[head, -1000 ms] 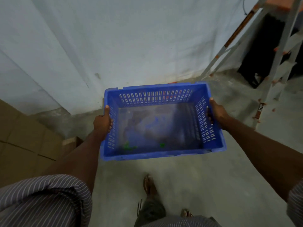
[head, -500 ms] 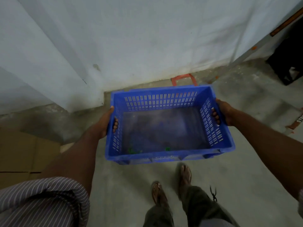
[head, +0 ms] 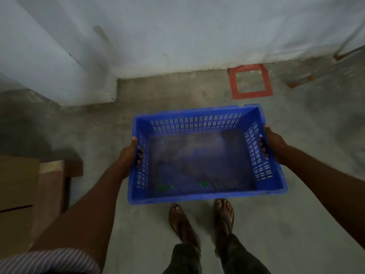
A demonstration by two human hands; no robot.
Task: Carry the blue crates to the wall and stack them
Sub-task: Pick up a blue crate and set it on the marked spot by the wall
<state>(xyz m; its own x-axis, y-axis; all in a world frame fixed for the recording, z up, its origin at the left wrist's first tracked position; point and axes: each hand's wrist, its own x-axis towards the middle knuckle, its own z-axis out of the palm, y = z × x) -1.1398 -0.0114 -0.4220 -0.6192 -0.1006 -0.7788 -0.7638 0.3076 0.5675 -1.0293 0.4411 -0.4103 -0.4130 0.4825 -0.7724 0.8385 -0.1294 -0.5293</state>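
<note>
I hold one blue crate (head: 199, 161) with slotted walls level in front of me, above the concrete floor. My left hand (head: 129, 155) grips its left side wall, fingers curled through the handle slot. My right hand (head: 273, 144) grips the right wall the same way. The crate is nearly empty, with only small green scraps on its dusty bottom. The pale wall (head: 177, 32) rises just ahead; its base is a short way beyond the crate's far rim. No other crate is in sight.
A square outline of red tape (head: 250, 81) marks the floor against the wall, ahead and slightly right. A wall corner (head: 94, 80) juts out at left. Cardboard and a wooden board (head: 39, 186) lie at the left. A ladder foot (head: 324, 74) rests far right. My sandalled feet (head: 201, 220) stand below the crate.
I have stepped closer to the wall and looked further down. The red tape square has come fully into sight, and the crate now sits lower in view. Both hands keep their grip.
</note>
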